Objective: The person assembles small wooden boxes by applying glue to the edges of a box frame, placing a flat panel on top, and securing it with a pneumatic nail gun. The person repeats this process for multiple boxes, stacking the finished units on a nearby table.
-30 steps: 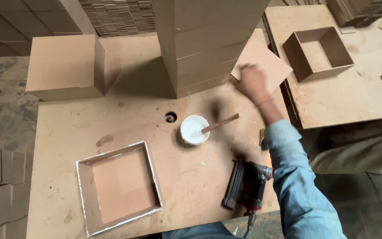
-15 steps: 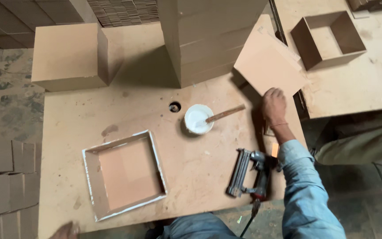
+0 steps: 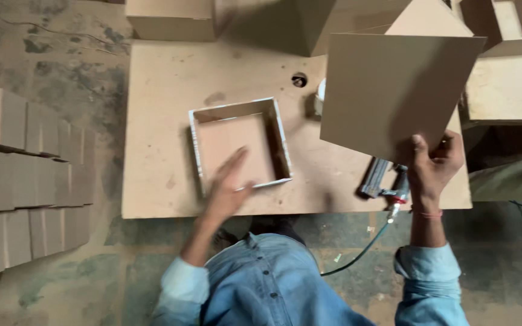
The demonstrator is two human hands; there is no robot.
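A square open wooden frame with pale top edges lies on the brown board table. My left hand hovers over the frame's near edge with its fingers spread, holding nothing. My right hand grips the lower corner of a flat square brown board lifted above the table's right side. Below that board a nail gun lies on the table near its front edge. The board hides most of a white cup.
Stacks of cut brown boards lie on the floor at the left. A closed brown box and a tall stack stand at the table's back. A hole pierces the tabletop. Another table with an open frame stands at the right.
My right hand has picked up the square board from the back right and brought it toward me over the cup. My left hand has come in over the frame.
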